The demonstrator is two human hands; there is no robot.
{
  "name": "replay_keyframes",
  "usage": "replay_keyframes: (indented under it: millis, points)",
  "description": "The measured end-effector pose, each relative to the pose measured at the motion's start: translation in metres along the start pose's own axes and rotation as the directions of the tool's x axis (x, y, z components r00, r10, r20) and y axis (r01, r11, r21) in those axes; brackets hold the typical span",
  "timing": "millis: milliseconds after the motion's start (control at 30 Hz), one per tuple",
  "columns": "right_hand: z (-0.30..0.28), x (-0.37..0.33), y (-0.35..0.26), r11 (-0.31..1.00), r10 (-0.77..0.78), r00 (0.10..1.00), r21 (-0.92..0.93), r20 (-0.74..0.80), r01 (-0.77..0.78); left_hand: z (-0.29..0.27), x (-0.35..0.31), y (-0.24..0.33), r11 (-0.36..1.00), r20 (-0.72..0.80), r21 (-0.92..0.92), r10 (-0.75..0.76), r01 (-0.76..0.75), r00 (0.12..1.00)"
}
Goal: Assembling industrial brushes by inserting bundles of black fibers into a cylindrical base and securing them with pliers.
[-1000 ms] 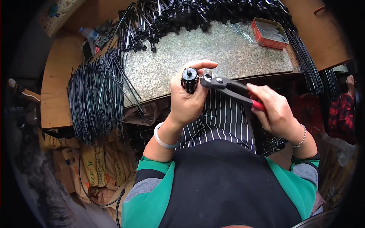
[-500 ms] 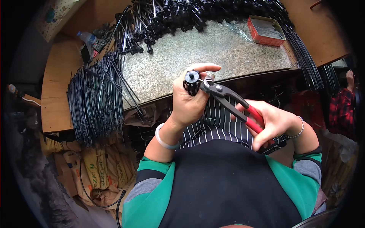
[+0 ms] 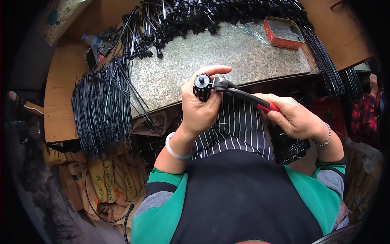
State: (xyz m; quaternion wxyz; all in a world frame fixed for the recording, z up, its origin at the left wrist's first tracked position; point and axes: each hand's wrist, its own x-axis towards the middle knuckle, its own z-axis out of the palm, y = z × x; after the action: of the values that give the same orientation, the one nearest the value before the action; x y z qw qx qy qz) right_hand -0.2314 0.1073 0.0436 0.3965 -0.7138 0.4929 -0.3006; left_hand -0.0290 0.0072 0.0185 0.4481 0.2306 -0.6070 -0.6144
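My left hand (image 3: 199,112) is wrapped round a black ribbed bundle (image 3: 202,87), which looks like a folded umbrella frame seen end on. A round grey disc with a black knob in its middle caps the near end, and dark rib ends ring it. From the right, my right hand (image 3: 298,118) grips a pair of end-cutting pincers (image 3: 243,96) by the red handles. Their metal jaws meet the right side of the bundle, close to my left thumb. Exactly what the jaws pinch is too small to make out.
Along the back of the speckled tabletop (image 3: 178,81) lie several similar frames (image 3: 195,16). A red tin (image 3: 283,38) of thin wires stands at the back right. Thin black rods (image 3: 103,107) hang over the left edge. Another person's red checked sleeve (image 3: 365,118) shows far right.
The pincers' spread handles have come together, and my right hand has closed round them, moving up a little. My left hand and the bundle have shifted slightly left.
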Motion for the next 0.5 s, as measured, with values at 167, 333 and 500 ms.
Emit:
replay_keyframes:
  millis: [167, 333, 500]
  points:
    - [-0.024, -0.002, -0.018, 0.962, 0.197, 0.979, -0.203, 0.06, -0.182, -0.001, 0.001, -0.003, 0.993, 0.033, 0.097, 0.06, -0.063, 0.998]
    - [-0.037, 0.0, -0.031, 0.85, 0.161, 0.987, -0.51, 0.014, -0.131, -0.002, 0.01, 0.0, 0.932, 0.164, 0.3, 0.159, -0.203, 0.974]
    - [-0.031, 0.021, 0.027, 0.948, 0.083, 0.989, -0.298, -0.122, -0.116, -0.024, 0.025, 0.014, 0.879, 0.088, -0.475, 0.086, -0.034, 0.992]
